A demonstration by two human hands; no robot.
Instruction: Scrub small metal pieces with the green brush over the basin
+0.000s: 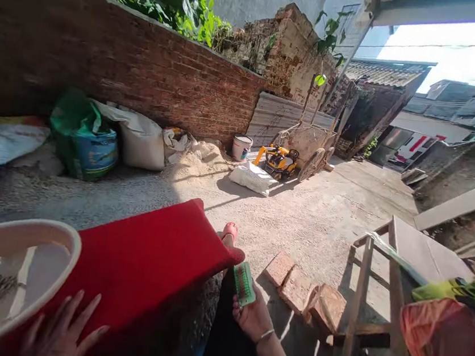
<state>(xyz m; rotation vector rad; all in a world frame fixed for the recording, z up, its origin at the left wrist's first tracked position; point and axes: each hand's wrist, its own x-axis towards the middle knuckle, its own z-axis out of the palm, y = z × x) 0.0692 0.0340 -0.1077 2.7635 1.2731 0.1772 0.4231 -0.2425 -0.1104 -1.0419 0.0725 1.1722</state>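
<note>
Brush [245, 284], green, gripped in right hand [255, 317], half past five; left hand [60, 340], eight o'clock, fingers spread on red cloth [140, 241].

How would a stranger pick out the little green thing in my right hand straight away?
Start at the big red cloth in the foreground and go to its right-hand end. Beside it, the right hand holds a small rectangular green piece with a gridded face. Its green colour and grid set it apart from the plain red cloth and the reddish bricks further right.
</note>
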